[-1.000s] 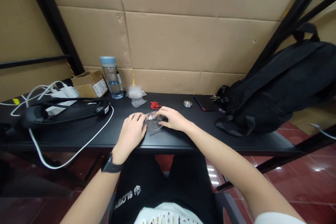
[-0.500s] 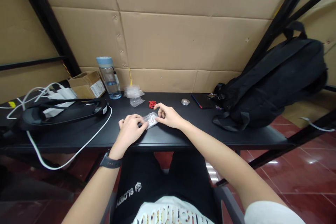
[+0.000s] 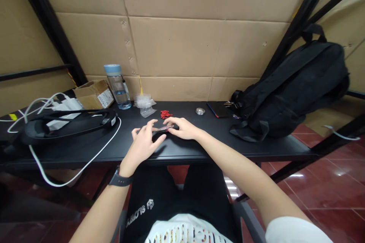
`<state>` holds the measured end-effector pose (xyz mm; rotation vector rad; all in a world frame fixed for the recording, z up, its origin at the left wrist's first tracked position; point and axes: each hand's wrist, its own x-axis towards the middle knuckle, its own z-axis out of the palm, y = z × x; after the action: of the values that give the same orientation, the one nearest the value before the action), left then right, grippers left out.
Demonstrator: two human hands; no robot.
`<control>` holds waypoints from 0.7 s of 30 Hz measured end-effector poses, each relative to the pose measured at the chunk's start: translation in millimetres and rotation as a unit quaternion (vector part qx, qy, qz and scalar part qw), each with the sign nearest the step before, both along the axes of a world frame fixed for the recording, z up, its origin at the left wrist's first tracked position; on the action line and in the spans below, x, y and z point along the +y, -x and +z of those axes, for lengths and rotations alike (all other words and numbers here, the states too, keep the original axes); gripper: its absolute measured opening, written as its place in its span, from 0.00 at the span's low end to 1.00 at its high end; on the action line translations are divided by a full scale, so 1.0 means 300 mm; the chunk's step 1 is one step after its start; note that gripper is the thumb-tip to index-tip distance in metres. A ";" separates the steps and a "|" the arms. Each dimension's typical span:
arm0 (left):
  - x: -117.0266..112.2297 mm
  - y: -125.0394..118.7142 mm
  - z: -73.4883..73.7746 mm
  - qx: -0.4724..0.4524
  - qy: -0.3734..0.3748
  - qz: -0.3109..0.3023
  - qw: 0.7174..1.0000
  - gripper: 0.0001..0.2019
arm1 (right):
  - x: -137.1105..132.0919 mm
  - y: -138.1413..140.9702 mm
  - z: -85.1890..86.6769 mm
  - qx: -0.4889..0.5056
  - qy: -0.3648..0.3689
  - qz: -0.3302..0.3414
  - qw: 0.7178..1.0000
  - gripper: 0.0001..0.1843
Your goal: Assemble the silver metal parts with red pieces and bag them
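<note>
A small clear plastic bag is tilted up between my two hands, just above the black desk; its contents are blurred. My right hand grips the right end of it between thumb and fingers. At its left end is my left hand, thumb and fingers spread apart; whether a fingertip touches the plastic I cannot tell. Right behind the bag lies a small heap of red pieces. Several empty-looking clear bags lie farther back to the left.
On the left stand a water bottle, a cardboard box and a black headset-like band with a white cable. To the right are a roll of tape, a dark flat item and a black backpack.
The bag has gone from lying flatter to tilted up in my right hand. My left hand has drawn its fingers apart, and the right fingers have closed over the bag's end.
</note>
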<state>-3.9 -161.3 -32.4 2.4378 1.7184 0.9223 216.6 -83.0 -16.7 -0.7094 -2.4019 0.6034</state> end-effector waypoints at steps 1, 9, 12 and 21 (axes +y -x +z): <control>0.000 0.003 -0.001 -0.006 0.004 -0.007 1.000 0.27 | 0.001 -0.005 0.000 0.019 0.025 -0.009 0.999 0.17; -0.003 0.011 0.002 0.041 0.001 -0.040 0.998 0.11 | -0.006 -0.029 0.012 -0.023 -0.048 -0.070 0.996 0.10; -0.003 0.012 -0.002 0.057 -0.018 -0.052 0.997 0.13 | -0.033 -0.037 0.019 -0.042 -0.104 0.008 0.994 0.07; -0.003 0.011 -0.012 0.077 0.014 -0.119 0.990 0.19 | -0.034 -0.150 0.008 -0.184 -0.152 -0.136 0.962 0.13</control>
<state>-7.1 -162.3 -36.0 2.6821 1.4228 0.6963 261.7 -93.3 -14.4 -1.0630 -2.5812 -0.0173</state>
